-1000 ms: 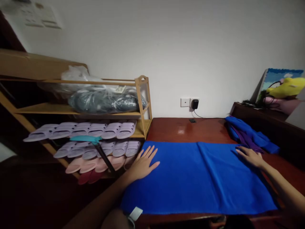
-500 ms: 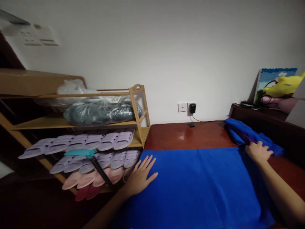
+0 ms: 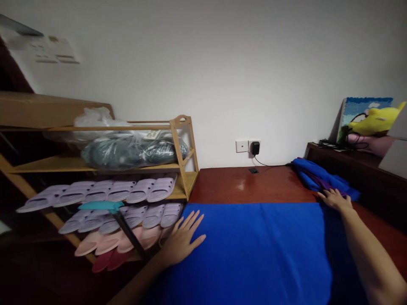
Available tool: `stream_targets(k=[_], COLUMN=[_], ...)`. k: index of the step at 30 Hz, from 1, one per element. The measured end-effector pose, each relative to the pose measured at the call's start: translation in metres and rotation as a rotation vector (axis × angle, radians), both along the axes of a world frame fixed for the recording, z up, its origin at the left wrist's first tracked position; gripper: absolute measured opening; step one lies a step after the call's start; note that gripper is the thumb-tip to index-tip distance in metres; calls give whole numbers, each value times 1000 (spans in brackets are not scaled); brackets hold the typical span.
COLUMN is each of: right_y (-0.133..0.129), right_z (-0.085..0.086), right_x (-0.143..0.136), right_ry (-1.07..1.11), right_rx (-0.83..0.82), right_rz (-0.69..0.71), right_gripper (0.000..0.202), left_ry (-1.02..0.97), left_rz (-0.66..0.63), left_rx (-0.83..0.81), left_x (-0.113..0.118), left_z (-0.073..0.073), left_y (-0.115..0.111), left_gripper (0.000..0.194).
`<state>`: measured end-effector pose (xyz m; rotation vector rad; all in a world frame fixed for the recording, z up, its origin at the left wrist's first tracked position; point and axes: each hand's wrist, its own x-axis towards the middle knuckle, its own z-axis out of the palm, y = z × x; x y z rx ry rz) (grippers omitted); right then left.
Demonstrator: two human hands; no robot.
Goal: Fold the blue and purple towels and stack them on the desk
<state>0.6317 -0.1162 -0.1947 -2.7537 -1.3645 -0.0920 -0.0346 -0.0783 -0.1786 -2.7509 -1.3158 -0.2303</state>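
A blue cloth (image 3: 254, 250) lies spread over the reddish-brown wooden table (image 3: 241, 184), with soft wrinkles on its right half. My left hand (image 3: 181, 239) rests flat on the cloth's left edge, fingers spread, holding nothing. At the cloth's far right corner is my right hand (image 3: 337, 200), its fingers apart and lying on the dark edge of the fabric. Just beyond that hand sits a bunched blue and purple cloth (image 3: 324, 176), close to its fingertips.
On the left stands a wooden rack (image 3: 187, 182) with lilac slippers (image 3: 162, 188), pink slippers and a plastic-wrapped bundle (image 3: 133, 150). A black plug (image 3: 255, 148) is in the wall. A yellow plush toy (image 3: 377, 120) sits on the dark ledge at right.
My right hand has shifted left along the cloth's far right corner, and its fingers lie flatter. The bunched cloth appears slightly further left. My left hand stays on the left edge.
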Motion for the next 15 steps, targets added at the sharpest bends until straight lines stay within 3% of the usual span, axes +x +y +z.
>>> stream_targets(k=[3, 7, 11, 15], right_y=[-2, -24, -58, -85], right_z=[10, 17, 2, -20], right_x=[-9, -36, -50, -36], right_ry=[-53, -237, -177, -25], right_rx=[-6, 64, -49, -109], right_rz=[30, 140, 261, 283], right_gripper=[64, 60, 62, 68], left_ry=[-21, -11, -10, -46], left_rz=[-11, 3, -2, -24], left_rx=[-2, -13, -24, -22], left_x=[0, 1, 2, 2], left_z=[2, 4, 4, 1], left_y=[-2, -3, -3, 0], left_gripper=[64, 65, 66, 66])
